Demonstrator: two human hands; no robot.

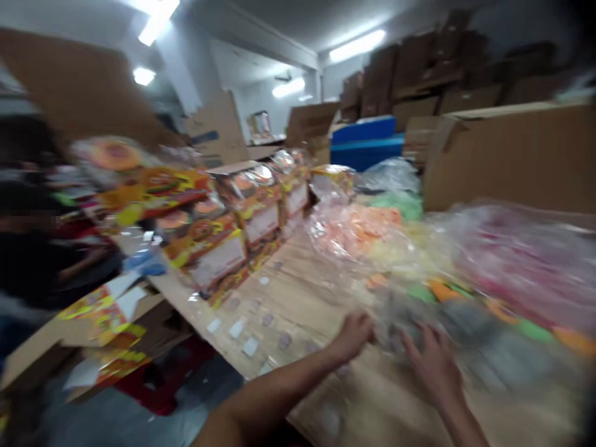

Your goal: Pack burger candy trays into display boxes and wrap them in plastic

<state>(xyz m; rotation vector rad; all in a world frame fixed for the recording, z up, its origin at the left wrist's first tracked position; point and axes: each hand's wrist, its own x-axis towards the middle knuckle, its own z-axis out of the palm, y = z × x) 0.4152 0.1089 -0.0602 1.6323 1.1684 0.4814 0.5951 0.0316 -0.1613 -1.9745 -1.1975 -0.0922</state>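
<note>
My left hand (356, 335) is over the wooden table, at the left edge of a pile of blurred grey pieces (400, 313). Its fingers are curled together, and whatever they may hold is hidden. Close to the right, my right hand (435, 360) reaches onto the same pile with thumb and fingers apart, nothing visibly gripped. Motion blur hides what the grey pieces are. Orange (442, 290) and green pieces (535, 330) lie behind and among them. Beyond sit clear plastic bags of orange pieces (358, 226) and pink pieces (503, 254).
Printed display boxes (216, 248) line the table's left side. Small pale squares (250, 346) dot the tabletop (298, 279). A large cardboard box (512, 158) stands at the right rear. On the left are a seated person (32, 261), an open carton (41, 347) and a red stool (162, 397).
</note>
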